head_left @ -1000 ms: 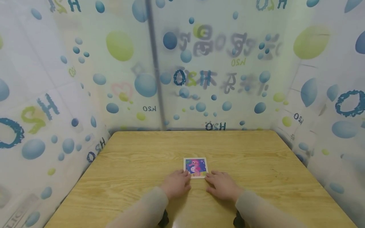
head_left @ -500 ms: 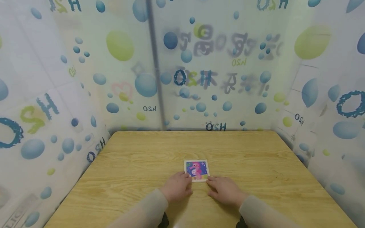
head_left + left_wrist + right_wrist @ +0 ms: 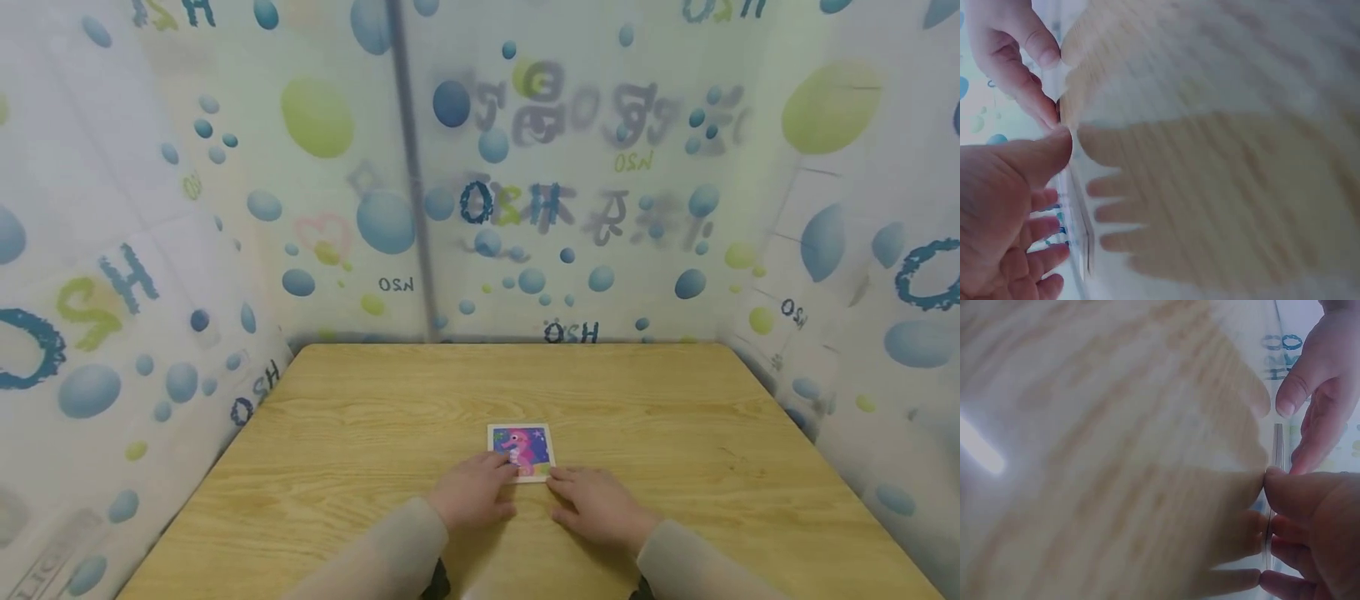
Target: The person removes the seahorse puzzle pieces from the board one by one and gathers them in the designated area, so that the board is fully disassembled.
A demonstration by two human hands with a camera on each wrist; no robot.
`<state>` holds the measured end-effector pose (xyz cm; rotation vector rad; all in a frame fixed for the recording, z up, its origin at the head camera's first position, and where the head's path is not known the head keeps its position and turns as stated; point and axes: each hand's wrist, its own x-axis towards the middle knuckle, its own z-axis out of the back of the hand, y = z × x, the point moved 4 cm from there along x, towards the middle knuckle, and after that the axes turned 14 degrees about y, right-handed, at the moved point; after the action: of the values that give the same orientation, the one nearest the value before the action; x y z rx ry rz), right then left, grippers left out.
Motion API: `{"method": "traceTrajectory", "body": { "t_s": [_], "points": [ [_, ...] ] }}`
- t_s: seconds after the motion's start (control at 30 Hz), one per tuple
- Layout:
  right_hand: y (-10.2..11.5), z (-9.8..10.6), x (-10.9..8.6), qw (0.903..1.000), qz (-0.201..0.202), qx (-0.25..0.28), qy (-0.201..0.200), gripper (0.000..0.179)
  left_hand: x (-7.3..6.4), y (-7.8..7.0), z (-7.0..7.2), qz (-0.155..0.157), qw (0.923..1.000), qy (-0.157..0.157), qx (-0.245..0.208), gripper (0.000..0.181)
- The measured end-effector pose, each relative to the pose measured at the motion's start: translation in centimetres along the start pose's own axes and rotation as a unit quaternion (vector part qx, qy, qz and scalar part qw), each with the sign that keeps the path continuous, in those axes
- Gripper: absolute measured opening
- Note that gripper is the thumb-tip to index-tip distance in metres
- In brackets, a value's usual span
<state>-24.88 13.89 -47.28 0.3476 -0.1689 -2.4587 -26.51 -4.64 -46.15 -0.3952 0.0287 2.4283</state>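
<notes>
A flat square picture card with a white border and a pink seahorse on purple lies face up in the middle of the table. My left hand rests with its fingers over the card's lower left part, hiding that corner. At the lower right corner, the fingertips of my right hand touch the border. The left wrist view has my left hand low beside the card's thin edge, fingers fairly straight. In the right wrist view, the thumb of my right hand is near the tabletop.
The wooden table has a glossy top that mirrors the hands in the wrist views. A printed curtain with blue and green drops closes off the back and both sides. Grey sleeves cover the forearms.
Both hands and the card have shifted slightly toward me. My left fingers have moved farther over the card's left part. The head view has turned a little.
</notes>
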Motion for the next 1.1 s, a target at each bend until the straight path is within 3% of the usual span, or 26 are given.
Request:
{"method": "traceTrajectory", "body": {
  "t_s": [0.17, 0.33, 0.57, 0.87, 1.0, 1.1],
  "points": [
    [0.0, 0.0, -0.1, 1.0, -0.002, -0.004, 0.002, 0.05, 1.0, -0.2, -0.4, -0.023, 0.9996, 0.013, 0.013, 0.066],
    [-0.1, -0.1, -0.1, 1.0, 0.001, -0.005, 0.001, 0.049, 1.6, 0.1, -0.5, -0.023, 0.999, 0.035, -0.018, 0.07],
    [-0.3, 0.5, 0.4, 0.9998, 0.016, 0.008, 0.012, 0.045, 1.9, 0.6, -0.8, -0.025, 0.9957, 0.056, -0.07, 0.071],
    [-0.2, 1.9, 1.1, 0.9986, 0.023, 0.005, 0.047, 0.032, 1.8, 0.4, -0.7, -0.027, 0.9952, 0.058, -0.074, 0.071],
    [-0.4, 3.1, 3.0, 0.9966, 0.01, 0.077, 0.026, 0.023, 1.7, 0.5, -0.8, -0.026, 0.995, 0.054, -0.08, 0.071],
    [-0.8, 4.1, 5.1, 0.9881, -0.01, 0.153, 0.01, 0.022, 1.9, 0.6, -0.9, -0.03, 0.9952, 0.053, -0.077, 0.071]
  ]
}}
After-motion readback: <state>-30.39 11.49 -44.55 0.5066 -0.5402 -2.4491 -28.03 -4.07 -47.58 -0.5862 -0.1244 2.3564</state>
